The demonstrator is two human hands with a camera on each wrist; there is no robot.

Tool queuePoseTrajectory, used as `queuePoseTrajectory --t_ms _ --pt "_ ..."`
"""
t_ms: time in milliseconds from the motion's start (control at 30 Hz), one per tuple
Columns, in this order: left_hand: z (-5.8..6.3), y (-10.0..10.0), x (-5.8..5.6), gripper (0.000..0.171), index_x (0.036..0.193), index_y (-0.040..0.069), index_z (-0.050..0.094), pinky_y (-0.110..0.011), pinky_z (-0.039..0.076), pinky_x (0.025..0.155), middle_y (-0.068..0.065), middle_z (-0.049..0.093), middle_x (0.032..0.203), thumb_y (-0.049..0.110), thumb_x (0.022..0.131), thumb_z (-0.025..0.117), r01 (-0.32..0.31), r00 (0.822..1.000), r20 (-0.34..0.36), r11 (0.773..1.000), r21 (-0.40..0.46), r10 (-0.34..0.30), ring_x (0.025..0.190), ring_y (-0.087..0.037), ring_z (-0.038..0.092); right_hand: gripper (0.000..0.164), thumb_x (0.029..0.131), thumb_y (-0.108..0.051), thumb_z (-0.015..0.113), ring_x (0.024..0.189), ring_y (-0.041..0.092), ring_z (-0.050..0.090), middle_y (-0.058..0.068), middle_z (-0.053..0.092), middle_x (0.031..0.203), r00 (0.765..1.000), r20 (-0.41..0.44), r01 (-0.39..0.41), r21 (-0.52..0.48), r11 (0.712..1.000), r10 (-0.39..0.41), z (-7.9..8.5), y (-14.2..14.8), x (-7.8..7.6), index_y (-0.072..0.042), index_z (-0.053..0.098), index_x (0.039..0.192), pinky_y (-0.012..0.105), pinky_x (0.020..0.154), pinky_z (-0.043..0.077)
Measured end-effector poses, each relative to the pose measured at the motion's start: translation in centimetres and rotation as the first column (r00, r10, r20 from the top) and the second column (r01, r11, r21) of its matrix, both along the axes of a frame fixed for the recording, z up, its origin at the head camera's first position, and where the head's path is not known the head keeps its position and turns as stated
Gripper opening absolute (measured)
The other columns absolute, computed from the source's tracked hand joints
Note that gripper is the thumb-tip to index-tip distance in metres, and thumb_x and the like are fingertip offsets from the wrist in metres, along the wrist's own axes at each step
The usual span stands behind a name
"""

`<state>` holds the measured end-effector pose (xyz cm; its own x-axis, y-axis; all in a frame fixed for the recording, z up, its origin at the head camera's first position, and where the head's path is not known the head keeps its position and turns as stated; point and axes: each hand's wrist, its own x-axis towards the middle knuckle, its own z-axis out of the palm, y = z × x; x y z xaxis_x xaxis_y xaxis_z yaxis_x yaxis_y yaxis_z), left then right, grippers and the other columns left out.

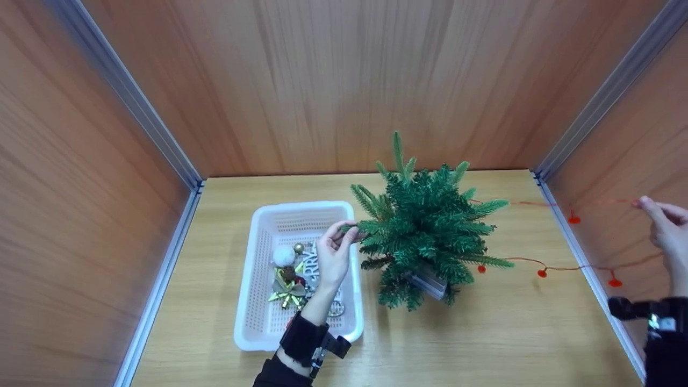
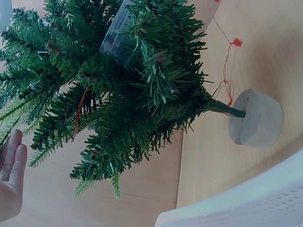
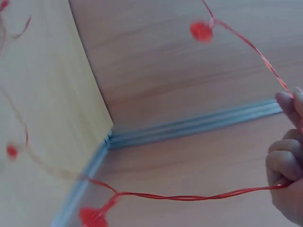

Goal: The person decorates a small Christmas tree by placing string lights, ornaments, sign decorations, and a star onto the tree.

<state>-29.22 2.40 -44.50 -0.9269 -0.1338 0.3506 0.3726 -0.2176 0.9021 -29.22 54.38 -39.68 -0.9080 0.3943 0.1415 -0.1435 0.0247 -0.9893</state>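
A small green artificial Christmas tree stands right of the basket, on a round grey base. My left hand pinches the tip of a branch on the tree's left side. Far to the right, my right hand holds a red string garland with pompoms between thumb and fingers. Two stretches of its string run from the tree to that hand; in the right wrist view, the lower twisted string passes under the curled fingers. A short red strand shows among the branches. Foliage hides the rest.
A white plastic basket under my left forearm holds ornaments: a white ball, a gold bow and silver lettering. A clear plastic piece sits in the tree's lower branches. Wooden walls with metal edging enclose the table.
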Motion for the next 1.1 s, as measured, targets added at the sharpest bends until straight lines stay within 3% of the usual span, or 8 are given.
queuePoseTrajectory --t_ms 100,300,433,533,667,867,1000,1100 --pt "0.0 0.0 0.0 0.021 0.099 -0.017 0.052 -0.037 0.050 0.075 -0.027 0.062 0.082 -0.001 0.085 0.055 -0.006 1.000 0.011 1.000 -0.010 0.006 0.073 -0.027 0.064 0.019 0.087 -0.009 0.055 0.028 0.002 0.026 -0.006 0.037 0.040 0.997 0.039 -0.074 0.140 0.987 0.070 -0.1 0.7 2.4 -0.016 0.071 0.080 0.033 0.035 0.003" --pt "0.3 0.1 0.3 0.017 0.098 -0.015 0.053 -0.037 0.050 0.075 -0.030 0.061 0.082 -0.007 0.084 0.053 -0.004 1.000 0.027 1.000 0.004 0.003 0.073 -0.031 0.064 0.023 0.088 -0.010 0.055 0.032 0.004 0.028 -0.010 0.040 0.044 0.981 0.177 -0.151 0.460 0.875 0.077 0.1 -0.3 6.7 -0.027 0.069 0.080 0.035 0.033 0.013" --pt "0.4 0.2 0.4 0.016 0.097 -0.016 0.053 -0.037 0.050 0.074 -0.031 0.059 0.081 -0.010 0.083 0.052 -0.010 1.000 0.023 1.000 0.014 0.010 0.072 -0.034 0.063 0.021 0.083 0.002 0.058 0.035 0.004 0.031 -0.019 0.059 0.060 0.984 0.131 -0.171 0.566 0.806 0.117 0.4 -2.2 8.8 -0.015 0.070 0.078 0.031 0.030 0.017" --pt "0.4 0.2 0.4 0.016 0.098 -0.015 0.053 -0.036 0.050 0.074 -0.030 0.060 0.081 -0.007 0.083 0.053 -0.016 1.000 0.025 1.000 0.012 0.016 0.072 -0.032 0.063 0.018 0.076 0.009 0.062 0.036 0.000 0.032 -0.019 0.061 0.063 0.990 0.045 -0.131 0.633 0.763 0.133 1.1 -4.0 10.3 -0.007 0.069 0.073 0.026 0.030 0.019" --pt "0.2 0.3 0.5 0.018 0.098 -0.013 0.054 -0.036 0.050 0.074 -0.028 0.061 0.081 -0.001 0.084 0.055 -0.019 1.000 0.013 1.000 0.003 0.019 0.073 -0.032 0.063 0.024 0.068 0.017 0.065 0.037 0.001 0.034 -0.012 0.055 0.053 0.977 0.007 -0.166 0.656 0.736 0.215 2.3 -6.4 12.3 -0.007 0.068 0.069 0.021 0.031 0.023" --pt "0.1 0.2 0.7 0.018 0.098 -0.013 0.054 -0.036 0.050 0.074 -0.027 0.062 0.080 -0.002 0.084 0.055 -0.040 0.999 0.014 0.999 -0.003 0.040 0.072 -0.033 0.063 0.032 0.061 0.022 0.065 0.036 0.004 0.024 -0.011 0.037 0.047 0.903 -0.058 -0.264 0.705 0.658 0.425 3.8 -9.8 13.7 -0.007 0.068 0.073 0.010 0.032 0.017" --pt "0.9 0.3 1.2 0.016 0.097 -0.014 0.054 -0.036 0.050 0.074 -0.029 0.060 0.083 -0.007 0.083 0.054 -0.044 0.999 0.007 0.999 -0.011 0.044 0.073 -0.038 0.062 0.035 0.061 0.022 0.066 0.037 0.000 0.025 -0.014 0.043 0.051 0.852 -0.075 -0.312 0.722 0.617 0.519 4.6 -12.3 14.0 -0.009 0.068 0.078 0.007 0.034 0.019" --pt "1.8 0.5 1.7 0.015 0.096 -0.016 0.053 -0.036 0.051 0.073 -0.031 0.059 0.084 -0.009 0.083 0.053 -0.049 0.999 -0.004 0.999 -0.023 0.049 0.074 -0.041 0.060 0.039 0.062 0.019 0.067 0.038 -0.005 0.029 -0.016 0.052 0.058 0.804 -0.049 -0.358 0.756 0.548 0.592 4.8 -14.2 14.0 -0.014 0.067 0.082 0.006 0.036 0.023"
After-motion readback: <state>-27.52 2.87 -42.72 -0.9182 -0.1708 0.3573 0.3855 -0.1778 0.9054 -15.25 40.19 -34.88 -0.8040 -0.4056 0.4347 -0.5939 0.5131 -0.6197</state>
